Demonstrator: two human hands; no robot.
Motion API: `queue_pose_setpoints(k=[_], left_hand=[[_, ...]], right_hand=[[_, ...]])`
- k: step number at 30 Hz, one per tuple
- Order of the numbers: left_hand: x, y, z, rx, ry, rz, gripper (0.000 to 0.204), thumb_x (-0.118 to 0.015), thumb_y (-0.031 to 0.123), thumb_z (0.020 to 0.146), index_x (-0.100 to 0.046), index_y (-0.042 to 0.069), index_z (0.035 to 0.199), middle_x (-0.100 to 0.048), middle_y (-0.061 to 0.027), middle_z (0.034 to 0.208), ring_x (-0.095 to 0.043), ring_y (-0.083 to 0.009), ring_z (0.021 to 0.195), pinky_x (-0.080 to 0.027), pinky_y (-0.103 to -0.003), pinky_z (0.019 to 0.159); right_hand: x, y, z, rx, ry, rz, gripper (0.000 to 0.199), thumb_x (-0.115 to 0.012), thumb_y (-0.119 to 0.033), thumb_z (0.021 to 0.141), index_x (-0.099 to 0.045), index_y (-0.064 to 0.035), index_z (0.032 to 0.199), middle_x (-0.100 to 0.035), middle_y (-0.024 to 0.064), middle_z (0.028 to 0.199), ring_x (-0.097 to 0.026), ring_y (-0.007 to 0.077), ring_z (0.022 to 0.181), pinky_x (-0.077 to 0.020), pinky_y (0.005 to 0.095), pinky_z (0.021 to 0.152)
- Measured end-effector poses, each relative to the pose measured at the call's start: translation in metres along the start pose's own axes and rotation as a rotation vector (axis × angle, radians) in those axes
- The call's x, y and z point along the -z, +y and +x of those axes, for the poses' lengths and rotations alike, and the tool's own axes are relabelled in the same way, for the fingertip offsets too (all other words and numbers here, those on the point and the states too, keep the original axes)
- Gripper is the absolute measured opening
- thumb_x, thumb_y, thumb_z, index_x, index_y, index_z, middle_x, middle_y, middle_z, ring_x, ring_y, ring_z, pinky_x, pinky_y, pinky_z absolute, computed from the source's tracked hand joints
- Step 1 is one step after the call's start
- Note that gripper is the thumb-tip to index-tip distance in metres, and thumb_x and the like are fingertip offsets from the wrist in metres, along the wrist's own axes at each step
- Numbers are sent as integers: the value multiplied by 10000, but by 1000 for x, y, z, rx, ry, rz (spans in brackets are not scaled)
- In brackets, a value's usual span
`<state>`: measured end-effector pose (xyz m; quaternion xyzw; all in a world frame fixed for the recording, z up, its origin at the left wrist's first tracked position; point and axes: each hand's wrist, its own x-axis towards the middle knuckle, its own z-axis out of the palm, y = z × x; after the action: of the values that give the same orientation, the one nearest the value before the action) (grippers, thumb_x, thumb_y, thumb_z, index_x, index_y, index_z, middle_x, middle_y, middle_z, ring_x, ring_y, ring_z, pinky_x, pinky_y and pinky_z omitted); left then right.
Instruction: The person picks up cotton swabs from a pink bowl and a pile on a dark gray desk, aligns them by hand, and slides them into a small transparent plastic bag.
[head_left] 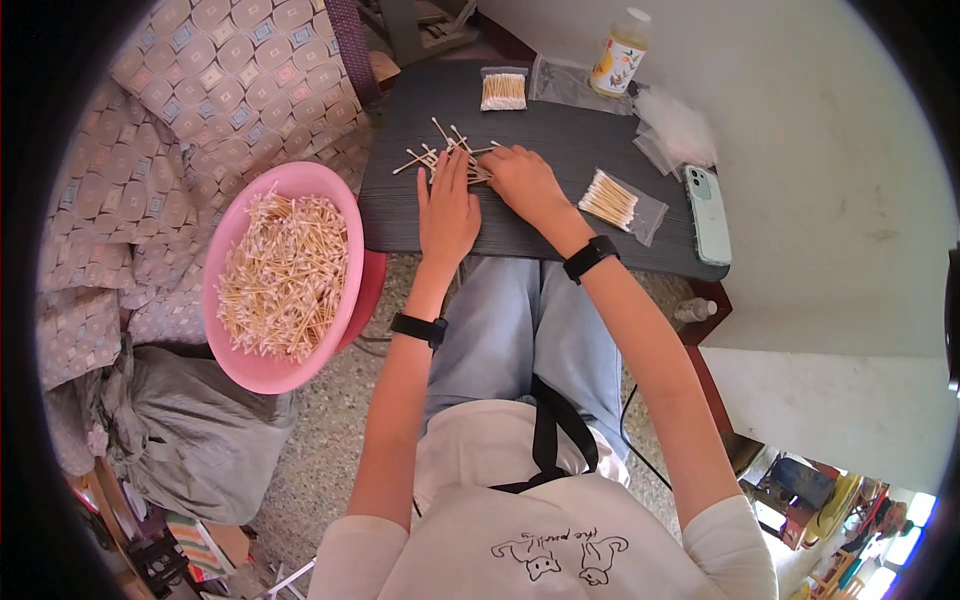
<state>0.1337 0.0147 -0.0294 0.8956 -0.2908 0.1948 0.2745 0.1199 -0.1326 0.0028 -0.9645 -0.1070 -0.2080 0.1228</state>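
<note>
On the dark table [560, 215], at its middle: a loose heap of cotton swabs [445, 158], wooden sticks with white tips, lying crossed and fanned, several pointing out to the left and the far side.

Left hand [447, 212]: flat, palm down, fingers straight and together, fingertips resting on the near edge of the heap. Nothing is clasped; the hand lies open over the swabs. Black band on the wrist.

Right hand [522, 180]: palm down just beside the left, fingers curled toward the heap's right side and touching it. Whether any swabs are pinched under the fingers cannot be told. Black watch on the wrist.

Right of the hands, on the table: a clear bag of swabs [618, 203], lying flat, sticks bundled side by side. Near the right edge: a pale green phone [708, 212], face down. At the far edge: a second small bag of swabs [503, 90], then crumpled empty clear bags [672, 128], and a plastic bottle [618, 52] with a white cap and yellowish liquid, upright.

Left of the table, near it: a pink basin [235, 345], filled with a large heap of loose swabs, resting on a red stool. Beyond it, patterned cloth [200, 90] in beige and blue squares. Below the basin, a grey sack [185, 430] on the speckled floor.

Below the table: the person's lap in light jeans, a black apron strap over a white shirt.
</note>
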Motion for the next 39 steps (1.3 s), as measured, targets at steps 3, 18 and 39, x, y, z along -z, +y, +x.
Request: queue_pose_setpoints(k=[3,18,39], left_hand=[[-1,-1,-2,-26,-37,57,574,-458,59,839,-383,64,1408,-388,-88,1465,-278,-241,1407,-106,-479,1165],[10,7,1,-186,104,-124,422,-511,107,876,-505,46,1293,-499,-133,1347,-410,-285,1319,-228,-497,1131],[2,14,-7,-275,-189,-38,502,-505,281,944,-450,-21,1340,-444,-163,1410,-386,-287,1338,-240,-449,1139]], right_hand=[[0,1,-3,31,-24,-35,131,-576,-56,803,-658,-79,902,-632,65,955,-618,254,964,-514,381,832],[42,24,-65,48,-30,192,223,-612,-9,777,-666,-71,984,-602,80,969,-610,281,933,-520,389,797],[53,36,-82,-125,18,279,152,-591,-13,827,-666,5,958,-645,140,902,-617,315,868,-498,394,770]])
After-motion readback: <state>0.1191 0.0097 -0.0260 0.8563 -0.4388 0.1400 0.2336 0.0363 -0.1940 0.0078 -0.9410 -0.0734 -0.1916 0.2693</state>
